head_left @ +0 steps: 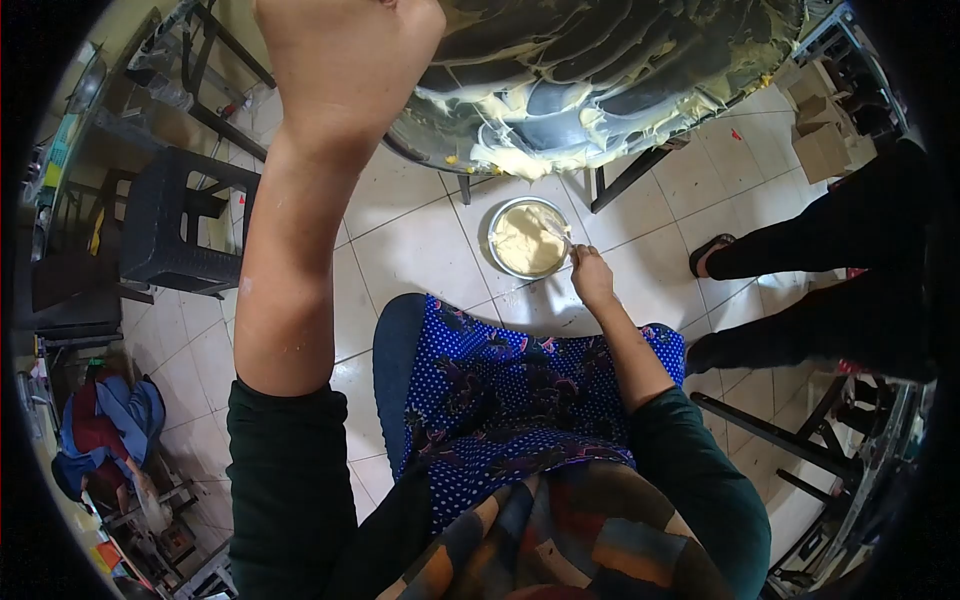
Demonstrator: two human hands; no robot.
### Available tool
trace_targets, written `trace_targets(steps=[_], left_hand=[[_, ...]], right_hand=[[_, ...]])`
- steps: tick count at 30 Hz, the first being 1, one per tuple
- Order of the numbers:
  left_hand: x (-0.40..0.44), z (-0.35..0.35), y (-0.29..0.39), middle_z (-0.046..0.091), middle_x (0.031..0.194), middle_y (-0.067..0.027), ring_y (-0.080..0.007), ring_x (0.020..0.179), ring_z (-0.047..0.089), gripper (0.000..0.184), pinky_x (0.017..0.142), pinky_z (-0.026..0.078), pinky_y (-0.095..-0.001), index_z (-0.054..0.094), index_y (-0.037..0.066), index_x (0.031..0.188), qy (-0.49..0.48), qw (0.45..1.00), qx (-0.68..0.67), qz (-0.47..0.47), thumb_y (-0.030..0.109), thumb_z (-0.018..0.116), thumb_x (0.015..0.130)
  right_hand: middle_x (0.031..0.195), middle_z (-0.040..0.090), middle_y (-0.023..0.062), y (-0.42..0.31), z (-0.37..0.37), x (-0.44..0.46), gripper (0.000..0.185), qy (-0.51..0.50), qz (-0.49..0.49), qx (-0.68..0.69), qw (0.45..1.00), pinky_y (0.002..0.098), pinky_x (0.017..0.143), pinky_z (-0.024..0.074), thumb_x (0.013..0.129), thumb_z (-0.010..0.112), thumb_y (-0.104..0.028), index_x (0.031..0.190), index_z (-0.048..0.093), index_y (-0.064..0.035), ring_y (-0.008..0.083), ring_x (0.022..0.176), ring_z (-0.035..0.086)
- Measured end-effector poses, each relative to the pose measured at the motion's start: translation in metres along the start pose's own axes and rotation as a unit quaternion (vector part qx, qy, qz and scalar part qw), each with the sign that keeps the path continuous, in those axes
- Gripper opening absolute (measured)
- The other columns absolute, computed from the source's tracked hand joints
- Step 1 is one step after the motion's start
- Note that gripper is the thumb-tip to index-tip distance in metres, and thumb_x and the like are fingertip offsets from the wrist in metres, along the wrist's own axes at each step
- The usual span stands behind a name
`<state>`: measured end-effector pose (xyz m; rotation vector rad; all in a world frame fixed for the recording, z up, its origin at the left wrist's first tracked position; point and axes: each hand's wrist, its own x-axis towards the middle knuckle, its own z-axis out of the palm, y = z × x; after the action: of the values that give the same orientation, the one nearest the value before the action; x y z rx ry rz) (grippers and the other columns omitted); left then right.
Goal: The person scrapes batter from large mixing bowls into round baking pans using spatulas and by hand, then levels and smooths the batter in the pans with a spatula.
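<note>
A round metal bowl on the tiled floor holds a pale yellow creamy mixture. My right hand is closed around the handle of what looks like a metal spoon, its head in the mixture. At the top, a large dark basin is thickly smeared inside and along its near edge with the same pale cream. My left hand is raised in front of the basin's left side, curled like a fist. Its fingertips are cut off by the frame, so what it grips is hidden.
A black plastic stool stands to the left. Another person's legs in dark trousers and a sandal are close by on the right. Cardboard boxes sit at the upper right; another person is at the lower left.
</note>
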<state>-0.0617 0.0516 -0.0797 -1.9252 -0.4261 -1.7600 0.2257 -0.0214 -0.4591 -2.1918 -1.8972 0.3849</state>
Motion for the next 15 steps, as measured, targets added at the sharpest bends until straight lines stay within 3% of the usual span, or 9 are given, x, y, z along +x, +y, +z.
trace_targets(steps=[7, 15], left_hand=[[0.000, -0.010, 0.010, 0.065, 0.092, -0.0215, -0.0266, 0.085, 0.066, 0.046, 0.078, 0.051, -0.0296, 0.063, -0.007, 0.099, -0.032, 0.998, 0.018, -0.055, -0.017, 0.041, 0.060], [-0.005, -0.006, 0.004, 0.065, 0.092, -0.0221, -0.0266, 0.085, 0.066, 0.047, 0.077, 0.051, -0.0297, 0.062, -0.008, 0.100, 0.009, 1.000, 0.010, -0.020, -0.017, 0.041, 0.059]], right_hand=[[0.096, 0.061, 0.0213, 0.002, -0.001, 0.003, 0.022, 0.007, -0.015, 0.031, 0.999, 0.0482, 0.075, 0.0480, 0.089, 0.043, -0.013, 0.094, 0.059, 0.0003, 0.0389, 0.086, 0.060], [0.093, 0.061, 0.0225, -0.003, -0.009, -0.006, 0.021, 0.039, -0.031, 0.067, 0.996, 0.0484, 0.073, 0.0476, 0.089, 0.044, -0.015, 0.091, 0.059, 0.0001, 0.0398, 0.084, 0.060]])
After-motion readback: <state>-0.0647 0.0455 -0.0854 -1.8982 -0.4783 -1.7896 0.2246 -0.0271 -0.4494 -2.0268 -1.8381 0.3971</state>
